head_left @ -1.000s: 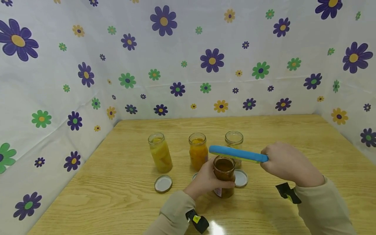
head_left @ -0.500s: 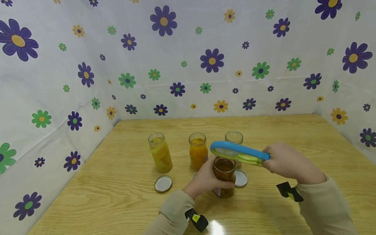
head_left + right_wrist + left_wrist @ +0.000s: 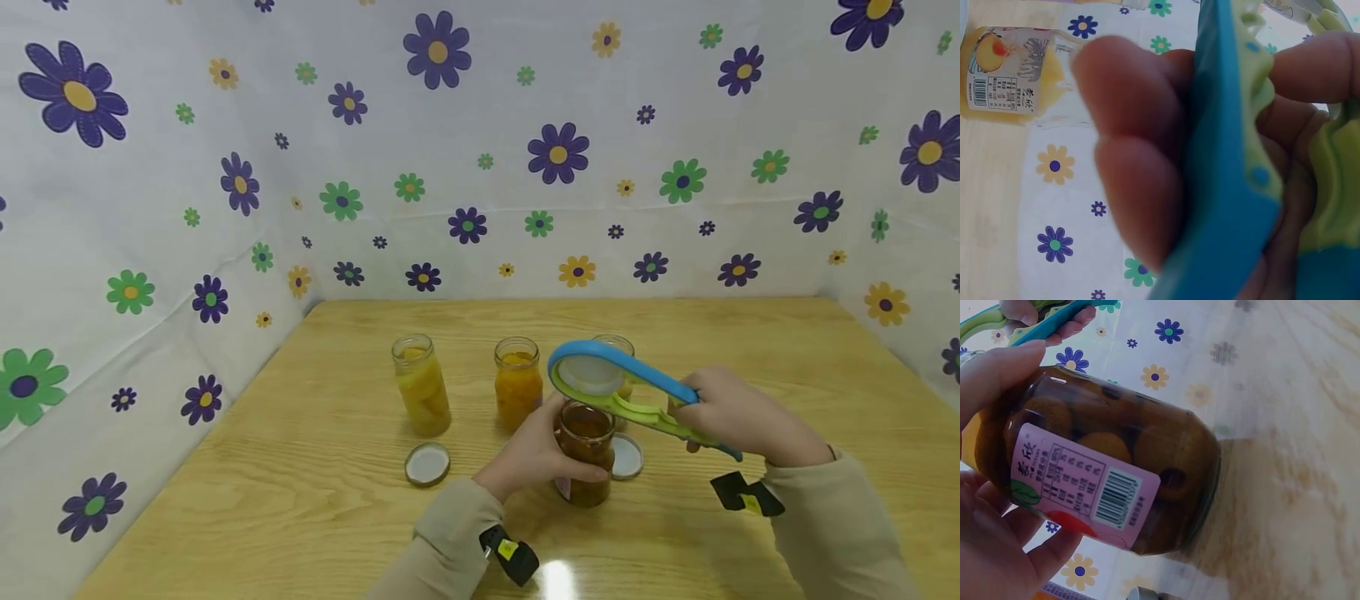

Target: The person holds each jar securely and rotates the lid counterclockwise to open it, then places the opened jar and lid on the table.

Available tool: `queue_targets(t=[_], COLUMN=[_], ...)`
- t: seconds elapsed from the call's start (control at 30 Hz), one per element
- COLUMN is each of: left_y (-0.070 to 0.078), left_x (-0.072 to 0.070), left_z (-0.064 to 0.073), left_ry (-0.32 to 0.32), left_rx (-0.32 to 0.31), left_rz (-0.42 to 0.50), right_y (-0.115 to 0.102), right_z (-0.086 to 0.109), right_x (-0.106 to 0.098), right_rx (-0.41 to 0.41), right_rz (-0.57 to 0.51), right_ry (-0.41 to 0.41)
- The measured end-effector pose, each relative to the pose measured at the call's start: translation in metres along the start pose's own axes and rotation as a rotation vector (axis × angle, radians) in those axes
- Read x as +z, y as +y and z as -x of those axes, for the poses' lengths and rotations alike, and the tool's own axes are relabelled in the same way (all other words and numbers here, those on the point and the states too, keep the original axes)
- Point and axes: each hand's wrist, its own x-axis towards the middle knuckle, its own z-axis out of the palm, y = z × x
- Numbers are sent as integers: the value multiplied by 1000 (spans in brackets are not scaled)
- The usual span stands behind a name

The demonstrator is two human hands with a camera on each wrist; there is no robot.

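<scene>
My left hand (image 3: pixel 536 458) grips a glass jar (image 3: pixel 588 467) of brown liquid around its side. The jar stands upright with its mouth uncovered. In the left wrist view, the jar (image 3: pixel 1110 447) shows round brown pieces inside and a pink label (image 3: pixel 1085 481) with a barcode. My right hand (image 3: pixel 742 417) holds a blue and green jar opener (image 3: pixel 652 375) by its handles, its loop tilted just above the jar's mouth. Inside the loop sits a lid (image 3: pixel 588 373), pale underside showing. Fingers wrap the opener's blue handle (image 3: pixel 1222 181) in the right wrist view.
Behind stand uncovered jars: a pale yellow one (image 3: pixel 423 392), an orange one (image 3: pixel 517 392), and a third jar (image 3: pixel 621 342) mostly hidden by the opener. Lids lie pale side up on the wooden table (image 3: pixel 300 500): one lid (image 3: pixel 427 464) at left, another lid (image 3: pixel 627 457) beside the gripped jar.
The right hand has rolled the jar opener from edge-on to tilted, so the lid's pale underside now shows. The left hand keeps its grip on the jar. The head view has shifted slightly.
</scene>
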Motion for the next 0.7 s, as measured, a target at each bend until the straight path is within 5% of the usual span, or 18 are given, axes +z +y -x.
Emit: queue_targets(t=[0.37,0.7], left_y=[2,6], left_x=[3,10], left_z=[-2,0], left_ry=[-45,-99], left_rx=[-16,-44], left_rz=[-1,-35], right_y=[12,22], right_z=[4,16], right_x=[-8,-13], right_rx=[-6,5], right_rz=[-169,-194], right_ry=[-90,-105])
